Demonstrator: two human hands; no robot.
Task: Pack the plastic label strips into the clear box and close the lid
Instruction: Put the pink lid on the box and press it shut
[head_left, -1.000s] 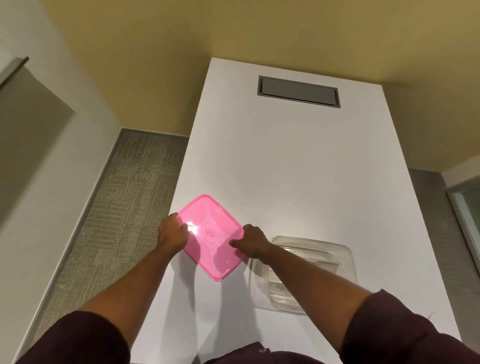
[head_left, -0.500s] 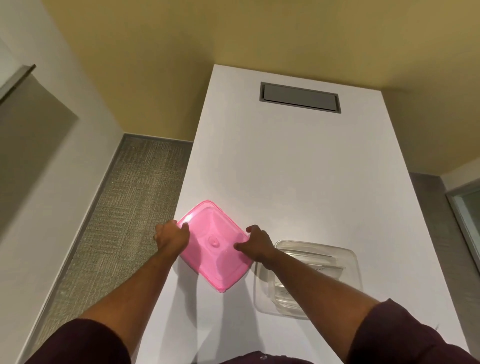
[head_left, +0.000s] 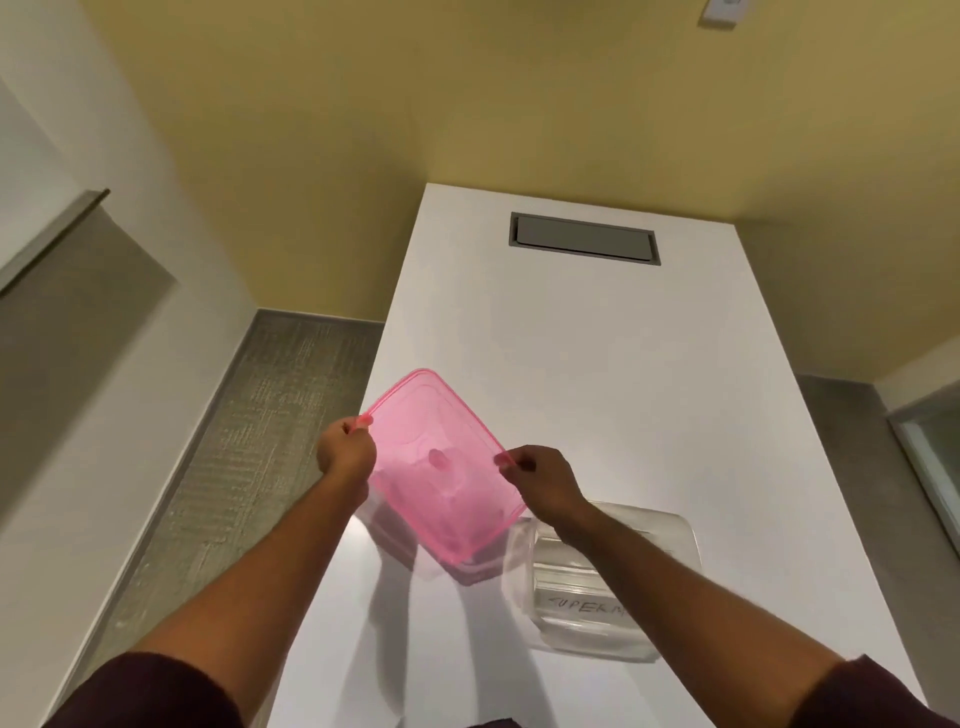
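Both hands, left (head_left: 347, 451) and right (head_left: 540, 480), pinch the pink lid (head_left: 441, 467) (tilted) above the worktop (head_left: 623, 364). The clear box (head_left: 597, 582) sits under the right grip's wrist.

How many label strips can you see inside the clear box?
1 for sure: a strip with handwriting near the front of the clear box. More clear strips seem to lie behind it, but they blur together and the right arm covers part of the box.
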